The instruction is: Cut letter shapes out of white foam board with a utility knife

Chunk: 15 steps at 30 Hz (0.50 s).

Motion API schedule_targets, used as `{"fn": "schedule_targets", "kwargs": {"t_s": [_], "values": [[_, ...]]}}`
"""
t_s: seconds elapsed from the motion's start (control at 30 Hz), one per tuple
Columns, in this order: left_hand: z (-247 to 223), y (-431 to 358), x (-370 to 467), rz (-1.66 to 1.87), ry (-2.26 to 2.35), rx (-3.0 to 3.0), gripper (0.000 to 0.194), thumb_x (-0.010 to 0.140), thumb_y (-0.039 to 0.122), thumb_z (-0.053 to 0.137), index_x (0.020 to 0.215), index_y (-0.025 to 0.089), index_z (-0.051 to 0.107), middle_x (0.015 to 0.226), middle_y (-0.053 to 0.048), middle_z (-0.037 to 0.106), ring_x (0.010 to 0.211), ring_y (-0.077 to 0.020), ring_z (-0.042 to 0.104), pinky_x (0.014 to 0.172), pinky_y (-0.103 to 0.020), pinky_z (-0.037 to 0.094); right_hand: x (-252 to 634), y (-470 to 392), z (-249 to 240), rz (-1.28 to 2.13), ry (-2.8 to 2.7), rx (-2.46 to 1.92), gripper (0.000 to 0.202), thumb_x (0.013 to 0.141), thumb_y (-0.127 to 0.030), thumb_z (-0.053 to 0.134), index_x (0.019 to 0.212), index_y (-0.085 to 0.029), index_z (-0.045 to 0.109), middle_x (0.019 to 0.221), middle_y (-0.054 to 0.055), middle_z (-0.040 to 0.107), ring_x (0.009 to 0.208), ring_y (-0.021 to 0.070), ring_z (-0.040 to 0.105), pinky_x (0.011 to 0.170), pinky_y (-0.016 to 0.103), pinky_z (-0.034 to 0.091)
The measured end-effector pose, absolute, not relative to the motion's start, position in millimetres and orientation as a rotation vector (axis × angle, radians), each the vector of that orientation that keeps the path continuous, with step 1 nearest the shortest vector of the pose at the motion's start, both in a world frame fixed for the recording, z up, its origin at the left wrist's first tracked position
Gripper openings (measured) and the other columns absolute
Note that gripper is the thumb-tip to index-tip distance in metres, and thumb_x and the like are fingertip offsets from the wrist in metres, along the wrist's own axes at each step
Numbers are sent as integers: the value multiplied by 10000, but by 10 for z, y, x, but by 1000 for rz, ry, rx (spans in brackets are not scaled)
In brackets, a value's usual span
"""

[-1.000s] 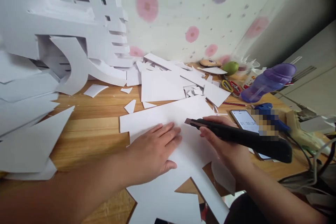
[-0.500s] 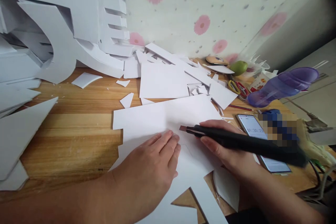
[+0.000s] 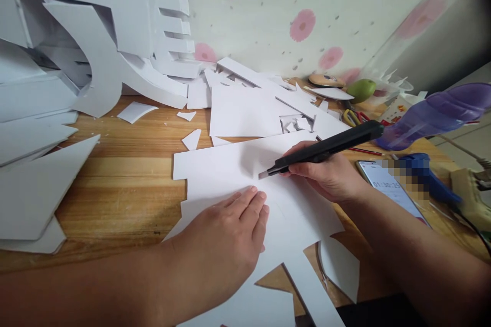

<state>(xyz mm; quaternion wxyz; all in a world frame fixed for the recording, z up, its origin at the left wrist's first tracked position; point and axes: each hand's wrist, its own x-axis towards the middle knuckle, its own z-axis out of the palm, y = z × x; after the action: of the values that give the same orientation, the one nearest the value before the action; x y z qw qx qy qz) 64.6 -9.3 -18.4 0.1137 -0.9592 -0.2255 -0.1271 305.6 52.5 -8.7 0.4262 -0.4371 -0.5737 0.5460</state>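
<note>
The right hand (image 3: 333, 178) grips the black cutter (image 3: 337, 143); its blade (image 3: 263, 175) points leftward, just beyond the open left hand (image 3: 226, 240), flat on white board (image 3: 215, 166).

Black knife (image 3: 326, 149), plain white board (image 3: 226, 168), brown wood-grained tabletop (image 3: 130, 173), translucent purple bottle (image 3: 433, 112), green fruit (image 3: 361, 91), pink-flowered pale wall (image 3: 264, 15)

Bare hands (image 3: 224, 240); forearms (image 3: 115, 281) — also bare
</note>
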Motion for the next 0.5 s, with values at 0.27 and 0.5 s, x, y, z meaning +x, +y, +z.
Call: {"fn": "schedule_targets", "kwargs": {"t_s": [0.27, 0.5], "values": [[-193, -110, 618, -284, -615, -2846, 409, 951, 246, 517, 1275, 6, 581, 1343, -225, 564, 1271, -315, 532, 1082, -418, 441, 3081, 573, -65, 1319, -1585, -1136, 180, 720, -305, 818, 869, -224, 756, 770, 17, 729, 743, 186, 658, 735, 334, 523], [-209, -103, 613, -259, -593, -2860, 466, 914, 249, 561, 1305, -5, 546, 1371, -238, 535, 1298, -331, 500, 1100, -437, 418, 3070, 589, -54, 1339, -1606, -1148, 191, 715, -290, 829, 883, -232, 756, 850, 21, 742, 801, 189, 671, 781, 338, 531]]}}
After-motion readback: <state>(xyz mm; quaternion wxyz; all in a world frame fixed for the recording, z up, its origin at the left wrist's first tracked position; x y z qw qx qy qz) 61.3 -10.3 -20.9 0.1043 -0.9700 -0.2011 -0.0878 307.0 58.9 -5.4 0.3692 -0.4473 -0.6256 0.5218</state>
